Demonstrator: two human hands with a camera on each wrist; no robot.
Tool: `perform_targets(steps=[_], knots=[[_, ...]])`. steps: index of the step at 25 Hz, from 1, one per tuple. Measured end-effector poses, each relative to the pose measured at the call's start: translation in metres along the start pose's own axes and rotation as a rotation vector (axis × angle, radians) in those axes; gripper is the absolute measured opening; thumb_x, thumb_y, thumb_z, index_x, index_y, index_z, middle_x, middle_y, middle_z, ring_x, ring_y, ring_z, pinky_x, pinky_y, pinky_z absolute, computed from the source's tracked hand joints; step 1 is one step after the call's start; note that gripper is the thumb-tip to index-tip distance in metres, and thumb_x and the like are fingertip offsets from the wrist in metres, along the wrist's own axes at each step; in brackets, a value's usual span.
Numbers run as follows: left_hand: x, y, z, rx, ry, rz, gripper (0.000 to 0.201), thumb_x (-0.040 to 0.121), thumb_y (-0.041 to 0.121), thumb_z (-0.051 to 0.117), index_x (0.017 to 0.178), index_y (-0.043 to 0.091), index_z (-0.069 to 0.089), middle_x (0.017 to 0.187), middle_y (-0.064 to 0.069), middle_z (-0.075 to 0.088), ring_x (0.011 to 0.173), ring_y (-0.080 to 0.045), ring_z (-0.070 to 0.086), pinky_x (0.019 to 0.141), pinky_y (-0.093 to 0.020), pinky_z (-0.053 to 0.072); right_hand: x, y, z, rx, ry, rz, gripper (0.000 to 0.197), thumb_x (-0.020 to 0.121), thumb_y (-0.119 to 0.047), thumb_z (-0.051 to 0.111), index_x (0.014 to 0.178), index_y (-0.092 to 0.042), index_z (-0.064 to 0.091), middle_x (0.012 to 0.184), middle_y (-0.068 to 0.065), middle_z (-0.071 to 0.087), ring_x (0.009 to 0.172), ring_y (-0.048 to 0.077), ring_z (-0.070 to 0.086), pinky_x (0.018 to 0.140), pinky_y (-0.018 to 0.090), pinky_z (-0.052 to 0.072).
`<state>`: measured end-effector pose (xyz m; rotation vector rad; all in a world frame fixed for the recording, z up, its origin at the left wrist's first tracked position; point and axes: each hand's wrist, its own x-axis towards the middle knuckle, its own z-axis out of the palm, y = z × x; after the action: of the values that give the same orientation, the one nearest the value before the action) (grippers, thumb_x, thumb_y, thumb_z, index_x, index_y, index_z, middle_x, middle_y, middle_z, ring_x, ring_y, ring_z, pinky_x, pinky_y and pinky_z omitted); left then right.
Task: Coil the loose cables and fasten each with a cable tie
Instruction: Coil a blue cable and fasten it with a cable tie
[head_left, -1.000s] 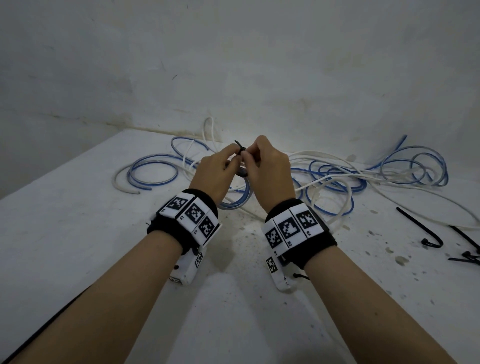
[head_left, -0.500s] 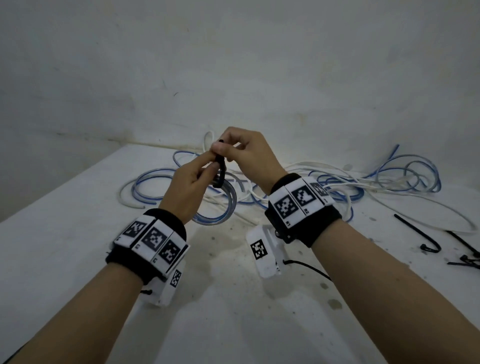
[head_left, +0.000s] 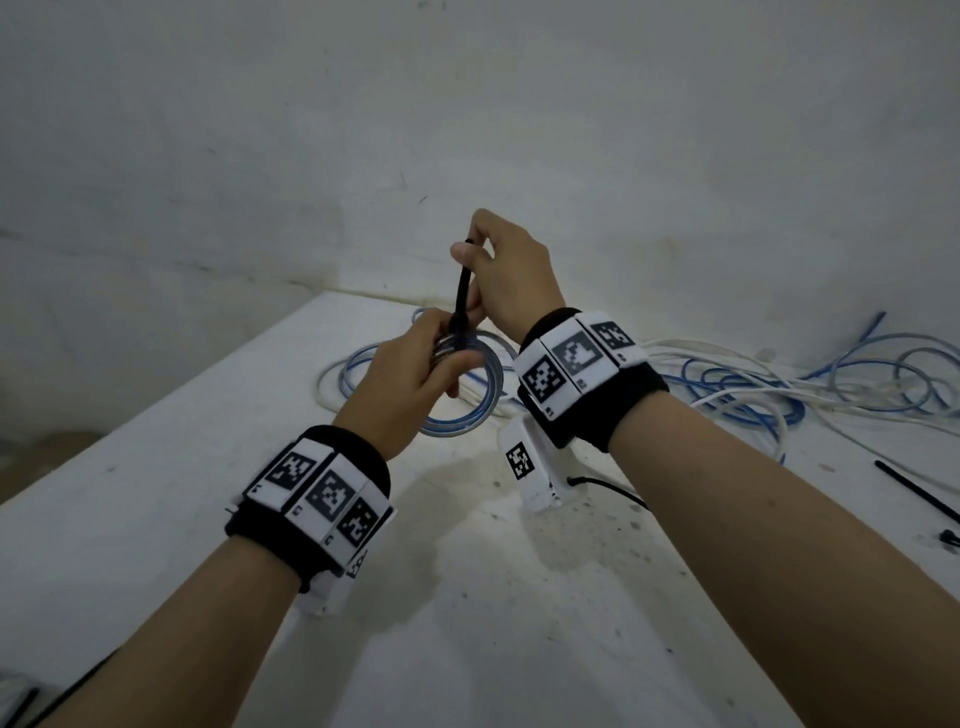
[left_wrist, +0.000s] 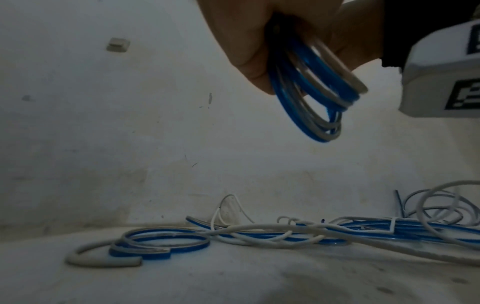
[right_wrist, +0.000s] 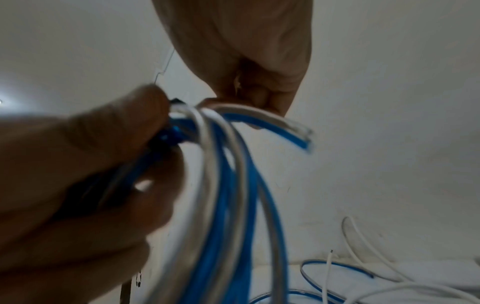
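A small coil of blue and white cable (head_left: 475, 395) (left_wrist: 315, 96) (right_wrist: 228, 195) hangs above the white table, gripped at its top by my left hand (head_left: 415, 364) (left_wrist: 249, 51) (right_wrist: 85, 164). A black cable tie (head_left: 461, 291) is looped round the coil at that grip, and its tail stands straight up. My right hand (head_left: 498, 265) (right_wrist: 249, 51) is raised above the left and pinches the upper end of that tail between thumb and fingers. The tie's head is hidden between the left fingers.
Loose blue and white cables (head_left: 769, 379) (left_wrist: 298, 232) lie tangled along the back of the table (head_left: 156, 493) by the wall (head_left: 467, 104). A small blue and white coil (left_wrist: 145, 244) lies at back left. Spare black cable ties (head_left: 914, 491) lie at the right edge.
The right hand has risen, drawing the black tie's tail upward through its head. The loop has tightened round the coil. The left hand keeps its grip and has lifted slightly.
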<state>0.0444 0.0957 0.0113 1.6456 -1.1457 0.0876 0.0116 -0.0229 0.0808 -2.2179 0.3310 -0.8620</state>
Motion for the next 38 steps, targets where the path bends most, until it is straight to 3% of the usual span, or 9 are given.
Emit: perform_targets(steps=[5, 10, 14, 18, 21, 27, 31, 36, 38], knots=[[-0.007, -0.006, -0.009, -0.084, 0.080, -0.017, 0.030, 0.089, 0.013, 0.058, 0.109, 0.025, 0.040, 0.092, -0.004, 0.069, 0.075, -0.004, 0.063, 0.073, -0.014, 0.046, 0.006, -0.006, 0.015, -0.052, -0.067, -0.004, 0.018, 0.094, -0.018, 0.043, 0.077, -0.013, 0.039, 0.057, 0.003, 0.056, 0.057, 0.033, 0.062, 0.070, 0.046, 0.055], [-0.011, -0.003, -0.027, -0.141, 0.143, -0.028, 0.025, 0.080, 0.012, 0.068, 0.083, 0.032, 0.053, 0.086, 0.000, 0.072, 0.077, -0.021, 0.068, 0.080, -0.039, 0.054, 0.015, -0.010, 0.036, -0.116, -0.083, 0.073, 0.034, 0.094, -0.022, 0.047, 0.062, -0.019, 0.034, 0.060, -0.002, 0.048, 0.064, 0.024, 0.051, 0.070, 0.035, 0.042], [-0.010, -0.003, -0.052, -0.131, 0.075, -0.052, 0.015, 0.080, 0.009, 0.068, 0.081, 0.018, 0.056, 0.067, -0.004, 0.070, 0.061, -0.012, 0.068, 0.065, -0.021, 0.053, 0.018, -0.016, 0.060, -0.022, -0.100, 0.205, 0.037, 0.094, -0.022, 0.048, 0.059, -0.015, 0.040, 0.061, 0.003, 0.048, 0.072, 0.027, 0.051, 0.069, 0.030, 0.040], [-0.009, -0.024, -0.090, -0.175, 0.292, -0.232, 0.013, 0.086, 0.006, 0.059, 0.081, 0.014, 0.050, 0.062, -0.009, 0.064, 0.034, 0.002, 0.046, 0.036, -0.010, 0.032, -0.002, -0.038, 0.085, 0.315, -0.367, 0.248, 0.031, 0.098, -0.029, 0.037, 0.103, -0.005, 0.055, 0.074, 0.009, 0.057, 0.063, 0.026, 0.057, 0.056, 0.029, 0.046], [-0.011, -0.052, -0.125, -0.107, 0.376, -0.396, 0.012, 0.087, 0.020, 0.060, 0.083, 0.021, 0.049, 0.055, 0.005, 0.063, 0.033, -0.002, 0.038, 0.036, -0.015, 0.028, -0.025, -0.043, 0.121, 0.065, -0.596, 0.024, 0.033, 0.097, -0.023, 0.041, 0.129, -0.016, 0.042, 0.095, 0.010, 0.059, 0.076, 0.027, 0.061, 0.054, 0.033, 0.051], [-0.024, -0.078, -0.141, 0.242, 0.080, -0.675, 0.052, 0.090, 0.034, 0.055, 0.127, 0.003, 0.035, 0.125, -0.018, 0.052, 0.099, -0.023, 0.053, 0.078, -0.028, 0.038, -0.021, -0.038, 0.192, -0.193, -0.584, 0.180, 0.037, 0.092, 0.003, 0.038, 0.128, 0.002, 0.044, 0.120, 0.026, 0.056, 0.098, 0.040, 0.060, 0.087, 0.047, 0.051], [-0.045, -0.086, -0.157, 0.523, -0.317, -0.657, 0.075, 0.081, 0.042, 0.063, 0.140, 0.009, 0.032, 0.145, -0.012, 0.038, 0.127, -0.023, 0.041, 0.088, -0.025, 0.032, -0.021, -0.035, 0.216, -0.266, -0.645, 0.220, 0.043, 0.096, -0.002, 0.034, 0.137, 0.004, 0.023, 0.124, 0.027, 0.051, 0.098, 0.036, 0.056, 0.073, 0.035, 0.042], [-0.046, -0.122, -0.167, 0.769, -0.537, -0.772, 0.059, 0.083, 0.030, 0.065, 0.135, 0.014, 0.043, 0.133, -0.010, 0.052, 0.118, -0.026, 0.050, 0.093, -0.028, 0.039, -0.017, -0.032, 0.227, -0.420, -0.826, 0.140, 0.024, 0.091, -0.014, 0.057, 0.108, 0.003, 0.057, 0.095, 0.018, 0.062, 0.098, 0.028, 0.058, 0.071, 0.032, 0.046], [-0.040, -0.131, -0.167, 0.839, -0.603, -0.770, 0.055, 0.085, 0.026, 0.062, 0.134, 0.010, 0.042, 0.133, -0.013, 0.051, 0.118, -0.027, 0.050, 0.095, -0.032, 0.040, -0.016, -0.027, 0.226, -0.409, -0.879, 0.136, 0.037, 0.090, -0.020, 0.058, 0.117, 0.005, 0.056, 0.108, 0.019, 0.061, 0.103, 0.030, 0.059, 0.080, 0.034, 0.048]])
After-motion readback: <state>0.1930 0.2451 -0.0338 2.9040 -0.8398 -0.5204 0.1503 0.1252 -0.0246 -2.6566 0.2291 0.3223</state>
